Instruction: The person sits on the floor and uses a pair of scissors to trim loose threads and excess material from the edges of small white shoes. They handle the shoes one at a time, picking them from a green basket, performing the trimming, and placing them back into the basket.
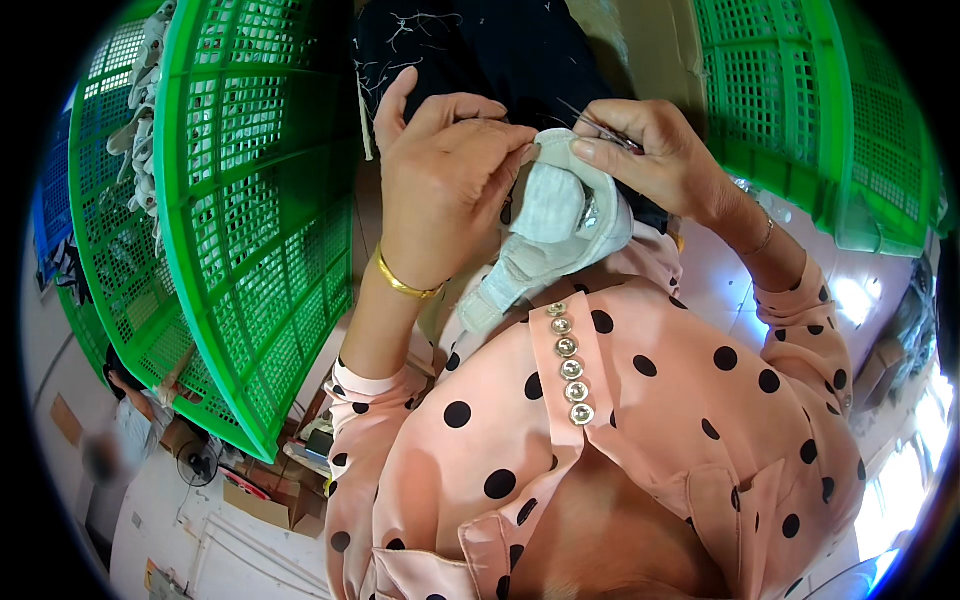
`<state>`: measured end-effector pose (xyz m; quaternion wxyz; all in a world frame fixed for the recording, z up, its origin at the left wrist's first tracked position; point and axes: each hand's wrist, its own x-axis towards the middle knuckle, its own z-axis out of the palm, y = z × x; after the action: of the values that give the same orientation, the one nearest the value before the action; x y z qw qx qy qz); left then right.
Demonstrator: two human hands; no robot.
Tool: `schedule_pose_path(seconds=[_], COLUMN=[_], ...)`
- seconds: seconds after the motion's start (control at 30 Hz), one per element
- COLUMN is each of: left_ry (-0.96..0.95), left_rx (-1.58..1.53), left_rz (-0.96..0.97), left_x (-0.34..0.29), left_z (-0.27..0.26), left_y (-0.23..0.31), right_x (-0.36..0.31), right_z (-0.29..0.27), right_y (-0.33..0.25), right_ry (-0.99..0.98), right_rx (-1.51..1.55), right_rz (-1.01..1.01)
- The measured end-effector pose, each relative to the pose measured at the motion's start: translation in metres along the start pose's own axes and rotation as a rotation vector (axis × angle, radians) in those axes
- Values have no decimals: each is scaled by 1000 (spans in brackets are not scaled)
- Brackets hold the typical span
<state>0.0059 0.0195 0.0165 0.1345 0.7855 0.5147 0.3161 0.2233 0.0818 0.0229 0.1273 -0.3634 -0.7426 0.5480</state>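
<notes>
A pale grey-green sewn fabric piece (550, 205) hangs between my hands, with a rounded padded panel and a strap-like end pointing down to the left. It looks like a shoe upper, though its kind is not certain. My left hand (445, 175) pinches its top edge between thumb and forefinger, the other fingers partly raised. My right hand (650, 150) grips the top right edge with the thumb. Within the same hand lies a thin pointed metal tool (612, 134), like small thread snips; the fingers hide part of it.
Dark cloth (480, 50) with loose thread ends covers my lap. Tall green mesh baskets (180, 230) stand close on my left, pale pieces (145, 140) hanging over one. Another green basket (775, 110) is at the right. A person (135, 420), a fan (197, 463) and a cardboard box (265, 500) appear at lower left.
</notes>
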Motion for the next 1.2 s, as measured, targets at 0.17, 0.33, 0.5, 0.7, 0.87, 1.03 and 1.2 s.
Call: schedule_pose_path(seconds=[0.17, 0.33, 0.5, 0.7, 0.87, 1.03, 1.2], left_ry=[10, -123, -222, -193, -253, -272, -295], left_rx=[25, -492, -698, -882, -977, -990, -1016], left_rz=[-50, -450, -449, -762, -928, -936, -960], left_x=[-2, -11, -17, -16, -10, -10, -9], left_z=[4, 8, 5, 0, -8, -9, -11], left_y=[5, -2, -7, 2, 6, 6, 7], right_x=[-1, -3, -5, -8, -10, -7, -5], right_z=[6, 2, 3, 7, 5, 6, 6], right_y=[5, 5, 11, 8, 0, -6, -6], right_ry=[-33, -41, -48, 193, 288, 315, 304], right_rx=[119, 160, 163, -386, -917, -1063, -1156], right_rz=[36, 55, 50, -249, -372, -395, -437])
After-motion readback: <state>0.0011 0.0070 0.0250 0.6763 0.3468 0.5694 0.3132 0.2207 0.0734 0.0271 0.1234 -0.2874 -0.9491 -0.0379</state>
